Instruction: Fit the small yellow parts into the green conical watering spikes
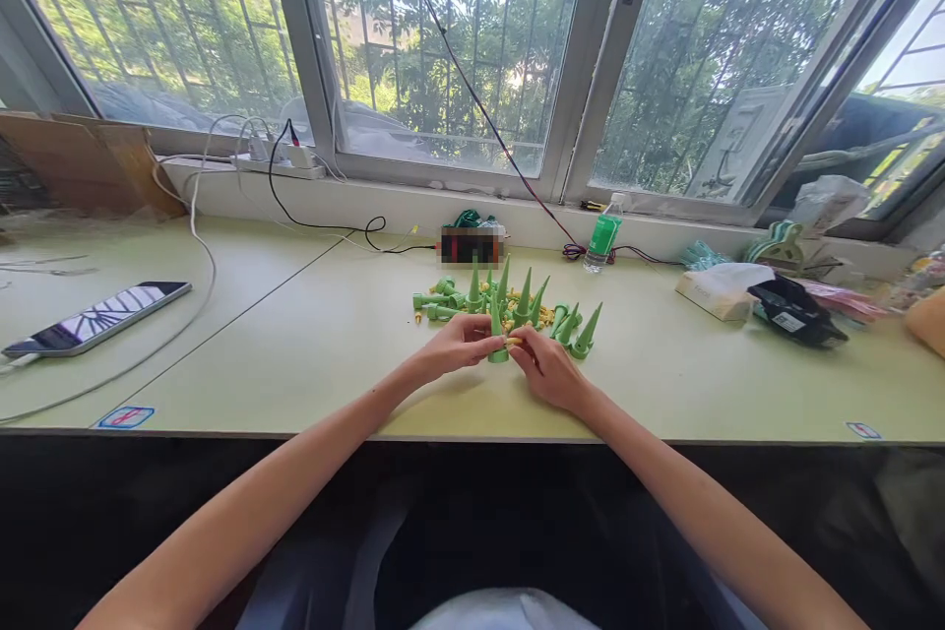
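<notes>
Between the fingers of my left hand (pixel 459 343) a green plastic watering spike (pixel 498 353) stands with its pointed end up and its wide collar down. My right hand (pixel 547 366) pinches a small yellow piece (pixel 515 342) at the side of this spike; whether the piece is inside it I cannot tell. Just beyond my hands, several more green spikes (pixel 524 299) stand upright, and others (pixel 441 313) lie on their sides. Small yellow parts (pixel 546 317) are heaped among them. Both hands are low over the table (pixel 332 345), near its front edge.
A phone (pixel 95 317) with a white cable lies at the left. At the back are a pixelated dark object (pixel 471 244) and a green-labelled bottle (pixel 604 234). A tissue box (pixel 722 291) and a black packet (pixel 797 311) sit at the right. A power strip (pixel 281 163) rests on the sill.
</notes>
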{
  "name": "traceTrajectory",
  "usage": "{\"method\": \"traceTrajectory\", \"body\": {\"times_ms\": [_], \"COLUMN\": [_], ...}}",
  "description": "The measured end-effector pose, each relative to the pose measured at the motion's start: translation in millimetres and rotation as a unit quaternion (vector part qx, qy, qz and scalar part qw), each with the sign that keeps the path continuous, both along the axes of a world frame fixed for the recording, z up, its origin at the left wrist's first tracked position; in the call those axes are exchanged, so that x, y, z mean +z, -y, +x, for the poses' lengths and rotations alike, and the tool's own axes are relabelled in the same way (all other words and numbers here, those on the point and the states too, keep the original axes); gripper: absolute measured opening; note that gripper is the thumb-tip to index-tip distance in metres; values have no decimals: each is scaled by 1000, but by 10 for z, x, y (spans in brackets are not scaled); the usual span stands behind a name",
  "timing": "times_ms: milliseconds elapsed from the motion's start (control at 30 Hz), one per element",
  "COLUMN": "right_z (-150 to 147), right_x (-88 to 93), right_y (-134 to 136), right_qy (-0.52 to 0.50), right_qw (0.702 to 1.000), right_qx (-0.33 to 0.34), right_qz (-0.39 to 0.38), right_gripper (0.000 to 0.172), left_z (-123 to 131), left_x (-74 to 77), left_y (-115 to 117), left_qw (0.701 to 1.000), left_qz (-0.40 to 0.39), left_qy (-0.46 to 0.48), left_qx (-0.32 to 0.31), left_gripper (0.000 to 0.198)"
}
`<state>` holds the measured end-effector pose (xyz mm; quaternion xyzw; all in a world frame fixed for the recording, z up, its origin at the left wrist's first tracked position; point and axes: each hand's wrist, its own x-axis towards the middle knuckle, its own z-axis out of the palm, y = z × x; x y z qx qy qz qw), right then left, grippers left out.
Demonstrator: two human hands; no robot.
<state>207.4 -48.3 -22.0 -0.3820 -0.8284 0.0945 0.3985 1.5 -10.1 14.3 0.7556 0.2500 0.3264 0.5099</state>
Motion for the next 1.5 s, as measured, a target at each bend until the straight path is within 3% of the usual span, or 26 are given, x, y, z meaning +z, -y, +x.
{"method": "traceTrajectory", "body": {"times_ms": [200, 433, 800, 1033, 1233, 1367, 1500], "right_z": [21, 64, 50, 33, 2, 2, 15], "right_x": [-13, -39, -58, -60, -35, -35, -59], "right_y": [-7, -45, -43, -50, -36, -23, -34], "right_qy": [1, 19, 68, 79, 38, -14, -29], "right_qw": [999, 997, 997, 997, 998, 999, 998], "right_qx": [22, 28, -8, -20, -43, -43, -32], "right_qz": [23, 67, 28, 15, 24, 20, 36], "right_gripper": [18, 18, 41, 45, 37, 20, 22], "left_z": [-5, -16, 18, 17, 37, 34, 26], "left_x": [-17, -14, -56, -102, -62, -21, -26], "left_y": [-22, -1, 17, 1, 18, 30, 5], "left_qw": [999, 999, 992, 987, 995, 999, 999], "left_qz": [-44, -40, 96, 130, 80, 32, -41], "left_qy": [20, 5, -74, -94, -63, -40, -11], "left_qx": [-17, -33, -30, -15, -22, -8, 1], "left_gripper": [42, 38, 38, 37, 36, 41, 42]}}
